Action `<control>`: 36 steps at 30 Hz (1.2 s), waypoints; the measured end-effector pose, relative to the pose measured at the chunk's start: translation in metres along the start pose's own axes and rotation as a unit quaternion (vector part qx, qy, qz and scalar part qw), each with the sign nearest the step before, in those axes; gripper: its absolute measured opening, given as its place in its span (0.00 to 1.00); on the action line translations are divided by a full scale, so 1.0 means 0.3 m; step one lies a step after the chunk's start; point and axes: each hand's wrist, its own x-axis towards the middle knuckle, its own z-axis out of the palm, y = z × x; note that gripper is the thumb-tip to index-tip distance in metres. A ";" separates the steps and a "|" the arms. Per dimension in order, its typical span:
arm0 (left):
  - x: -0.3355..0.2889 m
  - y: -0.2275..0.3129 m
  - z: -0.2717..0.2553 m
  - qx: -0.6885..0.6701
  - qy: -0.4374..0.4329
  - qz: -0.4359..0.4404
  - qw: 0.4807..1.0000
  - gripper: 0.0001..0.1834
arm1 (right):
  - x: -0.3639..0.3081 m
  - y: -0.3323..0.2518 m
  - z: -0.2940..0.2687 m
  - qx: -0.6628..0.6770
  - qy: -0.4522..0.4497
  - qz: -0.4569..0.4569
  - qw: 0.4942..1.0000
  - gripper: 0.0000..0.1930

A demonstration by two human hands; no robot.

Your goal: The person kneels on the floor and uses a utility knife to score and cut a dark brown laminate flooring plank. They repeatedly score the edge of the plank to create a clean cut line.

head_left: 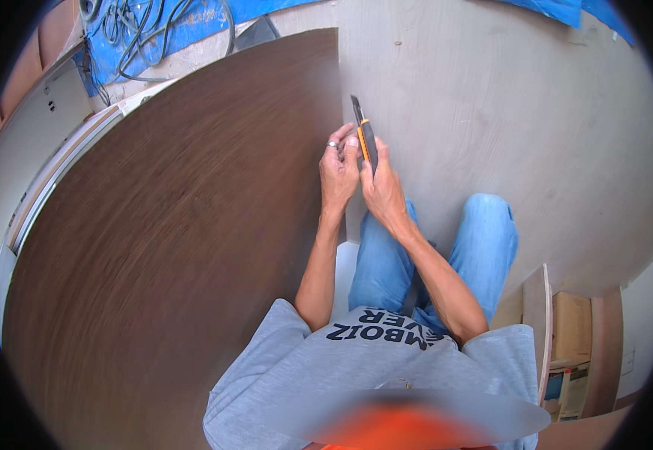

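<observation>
My right hand (383,187) is wrapped round an orange and black snap-off utility knife (367,142). Its blade points up and away from me, slightly left. Close against the knife's left side is my left hand (338,171), wearing a ring, with its fingers curled and its thumb upright. What these left fingers hold, if anything, is hidden. Both hands are by the right edge of a large dark brown wood-grain panel (176,217), the left one overlapping that edge. A pale grey, streaked surface (567,142) lies under and beyond the knife.
Blue sheeting (184,37) with tangled dark cables (142,37) lies at the far left. White-edged boards (49,184) run along the panel's curved-looking left side. My jeans-clad knees (488,217) are just right of my hands. At the lower right stands an open wooden compartment (543,322) holding a brown box (571,326).
</observation>
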 end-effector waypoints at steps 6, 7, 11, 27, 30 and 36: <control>0.135 0.021 0.045 0.155 0.096 0.119 0.976 0.18 | 0.274 -0.109 -0.050 0.002 0.027 -0.040 0.999 0.26; 0.133 0.010 0.048 0.127 0.088 0.114 0.981 0.18 | 0.310 -0.128 -0.044 -0.001 0.026 -0.058 0.998 0.26; 0.072 -0.016 0.060 -0.051 0.053 -0.015 0.997 0.21 | 0.358 -0.163 -0.035 0.020 0.007 -0.056 0.998 0.26; 0.295 0.045 0.027 -0.170 -0.041 -0.052 0.983 0.34 | 0.391 -0.106 0.031 0.065 0.029 -0.112 0.991 0.28; 0.308 0.066 0.033 -0.161 -0.047 -0.070 0.983 0.35 | 0.386 -0.108 0.039 0.090 0.023 -0.109 0.990 0.29; 0.322 0.078 0.037 -0.178 -0.050 -0.084 0.979 0.35 | 0.387 -0.120 0.043 0.071 0.046 -0.131 0.988 0.29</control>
